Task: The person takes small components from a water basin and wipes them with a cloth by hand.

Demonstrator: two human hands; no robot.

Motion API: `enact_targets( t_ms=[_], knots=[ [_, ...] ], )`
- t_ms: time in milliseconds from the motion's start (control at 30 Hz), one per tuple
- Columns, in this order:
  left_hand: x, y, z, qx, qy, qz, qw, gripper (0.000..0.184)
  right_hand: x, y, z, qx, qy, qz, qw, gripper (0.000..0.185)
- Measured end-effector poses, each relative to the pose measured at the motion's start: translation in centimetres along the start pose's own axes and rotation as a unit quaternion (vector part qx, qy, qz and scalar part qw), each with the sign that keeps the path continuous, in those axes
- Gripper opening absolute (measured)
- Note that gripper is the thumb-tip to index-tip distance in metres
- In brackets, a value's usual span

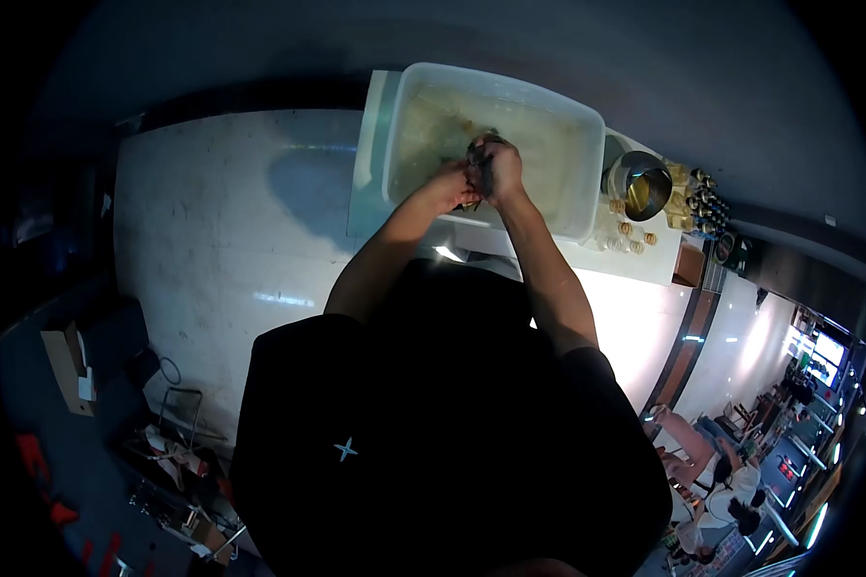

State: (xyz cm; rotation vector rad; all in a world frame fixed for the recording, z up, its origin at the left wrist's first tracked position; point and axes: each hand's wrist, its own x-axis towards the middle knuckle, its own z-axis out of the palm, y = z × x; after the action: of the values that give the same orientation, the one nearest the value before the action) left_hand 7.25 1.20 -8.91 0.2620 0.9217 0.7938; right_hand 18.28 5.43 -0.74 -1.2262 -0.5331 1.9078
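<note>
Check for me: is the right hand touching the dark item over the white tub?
Touching. The head view shows the right hand closed on the dark item, which sticks out beside the palm with no gap between them.

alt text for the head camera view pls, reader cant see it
A person's right hand grips a dark, blurred thing over a pale tub of cloudy liquid, the left hand close beside it. A metal pot and small jars stand right of the tub.
</note>
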Motion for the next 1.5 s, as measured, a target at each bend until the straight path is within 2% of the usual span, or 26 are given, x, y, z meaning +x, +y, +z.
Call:
enact_targets(
  t_ms=[67, 200, 300, 400, 467, 600, 700, 800, 833, 933, 967, 1067, 1100, 1200, 1267, 1300, 1333, 1400, 1500],
  knots=[
    [0.7, -0.5, -0.4, -0.014, -0.01, 0.002, 1.0, 0.015, -0.4, -0.4, 0.8, -0.039, 0.032, 0.0, 0.999, 0.014],
    [0.4, 0.2, 1.5, -0.027, 0.002, -0.021, 0.999, 0.017, -0.1, -0.8, 0.5, -0.026, 0.034, -0.04, 0.998, 0.014],
    [2.2, -0.4, 0.0, -0.096, -0.057, -0.011, 0.994, 0.022, 0.8, -0.5, -0.6, -0.063, 0.09, -0.074, 0.991, 0.015],
    [1.1, 0.9, -0.8, -0.201, -0.127, -0.054, 0.97, 0.032, 0.5, -0.2, -0.8, -0.111, 0.134, -0.107, 0.979, 0.018],
    [-0.1, 2.0, -0.4, -0.211, -0.103, -0.055, 0.97, 0.035, 0.2, -0.1, -1.5, -0.167, 0.145, -0.133, 0.966, 0.02],
    [-0.8, 2.5, -0.1, -0.21, -0.063, -0.026, 0.975, 0.037, -0.6, 0.1, -1.8, -0.192, 0.108, -0.201, 0.954, 0.024],
    [0.6, 2.1, -2.1, -0.219, -0.134, -0.043, 0.965, 0.033, -1.7, 0.8, -1.0, -0.241, 0.066, -0.295, 0.922, 0.024],
    [-0.2, 2.9, 3.0, -0.178, 0.042, -0.012, 0.983, 0.028, -4.6, -1.1, 0.2, -0.403, 0.099, -0.284, 0.864, 0.023],
    [0.0, 2.8, 2.8, -0.18, 0.014, -0.004, 0.983, 0.026, -4.3, -0.3, -0.2, -0.406, 0.075, -0.263, 0.872, 0.022],
    [-0.7, 2.5, 1.7, -0.145, -0.037, 0.026, 0.988, 0.024, -5.0, 0.8, 0.7, -0.519, 0.101, -0.378, 0.76, 0.023],
    [0.4, 2.7, 2.7, -0.163, 0.003, 0.03, 0.986, 0.026, -4.5, 0.1, 0.4, -0.511, 0.093, -0.398, 0.757, 0.025],
    [2.6, 1.9, 1.3, -0.261, 0.034, 0.054, 0.963, 0.026, -5.1, -0.1, 0.1, -0.547, 0.038, -0.405, 0.731, 0.022],
    [0.5, 3.6, 2.8, -0.244, 0.071, 0.059, 0.965, 0.028, -4.9, 0.0, -0.4, -0.554, 0.015, -0.398, 0.731, 0.019],
    [3.3, 1.6, -2.9, -0.245, -0.228, 0.045, 0.941, 0.028, -5.0, -0.2, -0.8, -0.521, 0.077, -0.348, 0.776, 0.023],
    [3.5, 1.4, -3.9, -0.245, -0.282, 0.03, 0.927, 0.029, -5.4, -0.6, -0.1, -0.502, 0.117, -0.395, 0.76, 0.027],
    [3.0, 1.7, -3.3, -0.242, -0.237, 0.034, 0.94, 0.029, -5.8, -0.8, 0.6, -0.492, 0.138, -0.419, 0.751, 0.029],
    [2.2, 2.1, -2.4, -0.237, -0.192, 0.038, 0.951, 0.029, -6.2, -0.8, 1.1, -0.476, 0.12, -0.411, 0.768, 0.03],
    [1.5, 2.2, 1.4, -0.211, 0.05, 0.07, 0.974, 0.026, -6.8, -1.1, 1.8, -0.445, 0.083, -0.396, 0.799, 0.032],
    [-0.4, 4.4, 5.1, -0.241, 0.053, 0.026, 0.969, 0.025, -6.1, -2.3, 1.5, -0.536, 0.026, -0.467, 0.703, 0.029]
  ],
)
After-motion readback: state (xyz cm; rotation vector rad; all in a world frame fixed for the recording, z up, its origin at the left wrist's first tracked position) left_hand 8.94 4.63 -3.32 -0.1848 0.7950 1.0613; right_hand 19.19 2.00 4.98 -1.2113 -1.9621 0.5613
